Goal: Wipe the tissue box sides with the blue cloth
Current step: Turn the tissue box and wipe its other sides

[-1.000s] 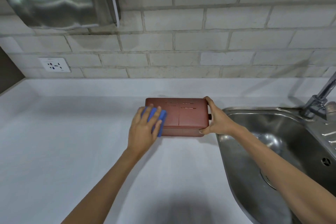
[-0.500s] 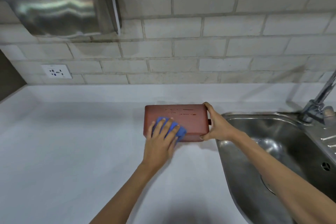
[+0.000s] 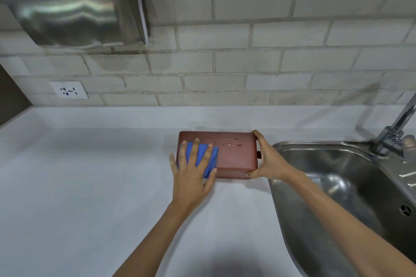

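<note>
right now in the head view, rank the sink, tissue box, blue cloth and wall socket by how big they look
1. sink, largest, though nearness to the camera inflates it
2. tissue box
3. blue cloth and wall socket look about alike; the left hand hides part of the cloth, so no ranking.

We face a pale brick wall (image 3: 225, 36) with a steel hand dryer (image 3: 67, 4) and socket (image 3: 68, 90); a steel sink (image 3: 337, 186) and tap (image 3: 396, 128) fill the white desk's (image 3: 78, 186) right edge.

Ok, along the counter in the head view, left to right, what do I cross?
left hand pressing the blue cloth → tissue box → right hand gripping its end → sink → faucet.
</note>
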